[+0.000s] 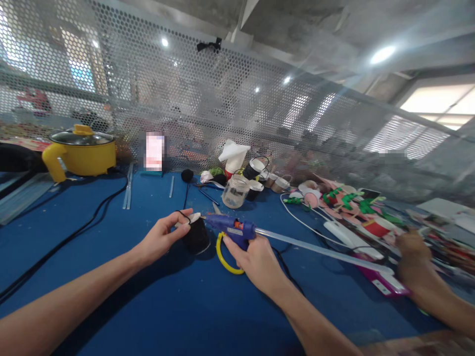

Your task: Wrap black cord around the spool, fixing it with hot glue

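My right hand (258, 257) is wrapped round the handle of a blue hot glue gun (226, 225), with a long clear glue stick (315, 247) jutting from its back. A yellow ring (226, 259) hangs at the gun's front, by my fingers. The gun's nozzle points left, at the rim of a small black cup (196, 237) with a whitish top. My left hand (172, 232) pinches the cup's upper edge, where a thin black cord loops at the fingertips. Whether the nozzle touches the cup, I cannot tell.
Behind stand a clear plastic jar (236, 193) and small black-and-white cups (254, 170). A yellow pot (85, 151) and a lit phone (154, 152) stand back left. At right are a white power strip (351, 240), craft pieces (345, 202) and another person's arm (426, 282).
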Demonstrator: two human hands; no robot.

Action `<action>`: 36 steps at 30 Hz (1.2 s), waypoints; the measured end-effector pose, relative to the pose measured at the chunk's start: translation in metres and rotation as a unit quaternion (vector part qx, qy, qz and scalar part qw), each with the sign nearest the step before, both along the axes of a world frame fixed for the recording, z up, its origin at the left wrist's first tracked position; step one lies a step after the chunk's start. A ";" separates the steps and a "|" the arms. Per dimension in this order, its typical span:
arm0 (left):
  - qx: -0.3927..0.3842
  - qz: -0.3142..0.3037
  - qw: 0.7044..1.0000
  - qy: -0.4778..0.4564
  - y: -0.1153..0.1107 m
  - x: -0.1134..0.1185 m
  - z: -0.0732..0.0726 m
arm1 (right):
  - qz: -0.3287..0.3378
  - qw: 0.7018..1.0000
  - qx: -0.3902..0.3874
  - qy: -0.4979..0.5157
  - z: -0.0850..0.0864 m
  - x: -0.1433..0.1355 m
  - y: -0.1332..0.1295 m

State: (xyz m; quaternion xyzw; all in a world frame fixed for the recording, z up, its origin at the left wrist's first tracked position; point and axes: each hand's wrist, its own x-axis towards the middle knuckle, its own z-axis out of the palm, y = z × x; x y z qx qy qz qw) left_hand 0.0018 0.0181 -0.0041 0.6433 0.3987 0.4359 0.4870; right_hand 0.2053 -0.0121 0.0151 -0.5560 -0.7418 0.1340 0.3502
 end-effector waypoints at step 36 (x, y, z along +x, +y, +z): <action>-0.016 -0.023 0.999 -0.028 0.004 -0.001 0.000 | 0.015 1.000 -0.015 0.017 0.002 0.004 0.003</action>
